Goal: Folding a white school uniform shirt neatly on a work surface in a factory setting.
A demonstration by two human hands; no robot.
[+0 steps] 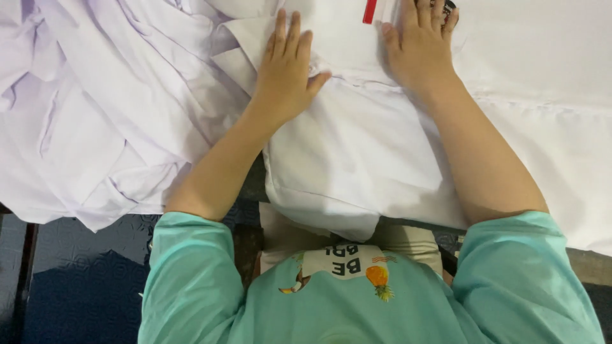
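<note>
A white garment (357, 146) lies spread flat in front of me, its near edge hanging toward my body. My left hand (285, 70) presses flat on it near a collar-like fold, fingers apart. My right hand (419, 44) also rests flat on the cloth further right, fingers reaching the top edge of the view. A small red tag (370, 11) sits just left of my right hand. Neither hand grips anything.
A crumpled pile of white cloth (95, 108) fills the left side. A flat white sheet (548, 83) covers the surface at right. Dark blue patterned floor (83, 280) shows at lower left. My teal sleeves and shirt fill the bottom.
</note>
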